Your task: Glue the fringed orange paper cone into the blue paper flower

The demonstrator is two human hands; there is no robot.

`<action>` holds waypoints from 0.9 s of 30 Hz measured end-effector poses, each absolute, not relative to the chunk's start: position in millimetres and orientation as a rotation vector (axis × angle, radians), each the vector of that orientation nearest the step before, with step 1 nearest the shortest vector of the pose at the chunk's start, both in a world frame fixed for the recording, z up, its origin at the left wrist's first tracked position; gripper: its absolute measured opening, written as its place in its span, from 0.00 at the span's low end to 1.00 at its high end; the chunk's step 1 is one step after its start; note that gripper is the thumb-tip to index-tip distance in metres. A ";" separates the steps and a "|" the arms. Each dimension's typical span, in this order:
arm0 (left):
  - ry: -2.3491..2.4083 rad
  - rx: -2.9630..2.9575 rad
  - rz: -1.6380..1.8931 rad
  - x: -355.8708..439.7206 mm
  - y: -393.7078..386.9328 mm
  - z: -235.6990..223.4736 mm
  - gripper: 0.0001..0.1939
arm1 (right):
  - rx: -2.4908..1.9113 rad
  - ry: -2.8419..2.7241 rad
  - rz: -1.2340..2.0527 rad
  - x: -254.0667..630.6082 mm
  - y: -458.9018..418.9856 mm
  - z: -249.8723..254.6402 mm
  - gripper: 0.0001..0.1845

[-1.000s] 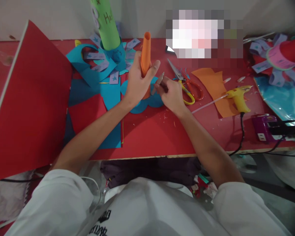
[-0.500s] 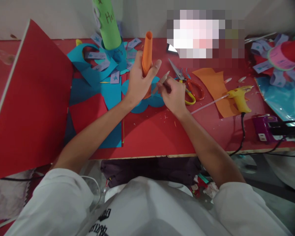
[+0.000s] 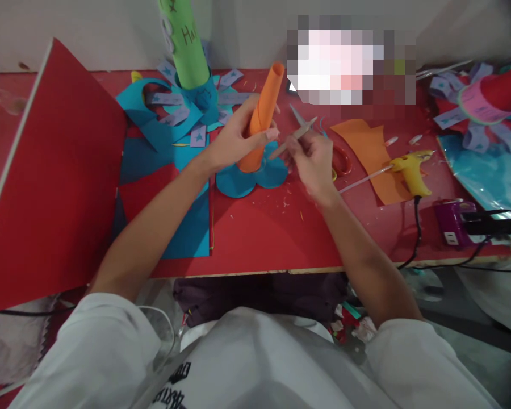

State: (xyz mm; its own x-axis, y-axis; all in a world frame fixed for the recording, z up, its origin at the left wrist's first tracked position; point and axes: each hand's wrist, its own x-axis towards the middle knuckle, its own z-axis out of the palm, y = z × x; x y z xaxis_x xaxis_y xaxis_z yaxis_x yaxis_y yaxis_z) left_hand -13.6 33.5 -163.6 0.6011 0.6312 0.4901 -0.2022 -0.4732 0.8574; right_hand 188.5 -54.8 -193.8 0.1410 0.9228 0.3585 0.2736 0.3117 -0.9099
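Observation:
My left hand [image 3: 235,139] is wrapped round an orange rolled-paper tube [image 3: 268,102], which leans to the right. The tube's lower end stands on a blue flower-shaped paper piece [image 3: 237,183] that lies on the red table. In my right hand [image 3: 317,165] a thin, flat wooden stick [image 3: 305,128] is pinched, its pointed end sticking up past the fingers. The stick's lower end is close to the tube's base; whether it touches, I cannot tell. Scissors with red and yellow handles [image 3: 343,162] lie partly hidden behind my right hand.
A yellow glue gun [image 3: 413,170] rests on orange paper [image 3: 361,147] at right, near a purple power socket [image 3: 451,224]. A green paper tube [image 3: 189,51] stands at the back. A red board [image 3: 63,187] rises at left beside blue sheets [image 3: 191,227].
The orange tube has tipped to the right, and my left hand has turned with it. My right hand has moved slightly right with the stick, covering more of the scissors.

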 end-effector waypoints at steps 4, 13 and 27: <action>0.342 1.813 0.756 -26.9 36.0 -155.0 0.24 | -1.108 -1.195 0.728 198.9 -53.4 -185.9 0.30; 0.399 1.848 0.954 -20.0 32.3 -134.2 0.26 | -1.171 -1.077 0.744 215.8 -49.4 -183.9 0.33; 0.754 1.712 1.584 18.8 7.1 -183.7 0.24 | -1.139 -1.187 0.563 209.0 -58.4 -179.1 0.26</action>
State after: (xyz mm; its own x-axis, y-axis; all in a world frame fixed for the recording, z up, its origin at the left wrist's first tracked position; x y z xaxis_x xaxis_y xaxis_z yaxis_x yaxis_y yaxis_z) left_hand 18.8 7.1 -183.7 0.0932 0.7918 0.6036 -0.0312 -0.6036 0.7966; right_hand 209.0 -58.4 -179.1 0.3331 0.8415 0.4254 0.2027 0.3767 -0.9039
